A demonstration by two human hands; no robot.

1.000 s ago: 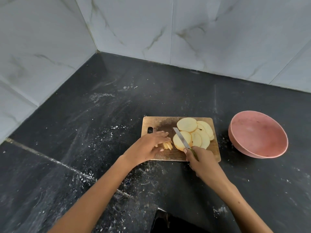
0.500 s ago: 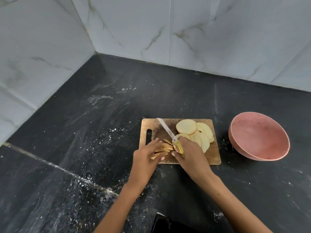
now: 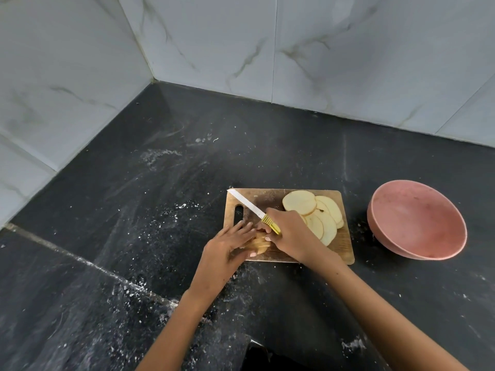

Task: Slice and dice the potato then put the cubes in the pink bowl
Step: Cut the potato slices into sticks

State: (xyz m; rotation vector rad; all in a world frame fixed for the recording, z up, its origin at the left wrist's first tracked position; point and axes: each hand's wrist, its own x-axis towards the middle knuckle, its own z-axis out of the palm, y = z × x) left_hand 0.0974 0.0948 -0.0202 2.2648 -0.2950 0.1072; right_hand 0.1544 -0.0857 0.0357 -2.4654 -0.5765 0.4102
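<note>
the right hand [image 3: 290,234] now sits further left, over the potato strips [image 3: 259,243], meeting the left hand [image 3: 227,249] there. the knife [image 3: 253,208] has swung off the slices, its blade pointing up-left across the cutting board [image 3: 270,196].

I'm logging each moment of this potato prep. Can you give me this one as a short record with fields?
surface: dark countertop, tiled walls behind
board: wooden cutting board
on board: round potato slices at right, potato strips between the hands
left hand: fingers on the strips
right hand: holds knife, blade pointing up-left
pink bowl: right of board, no potato in it
</note>
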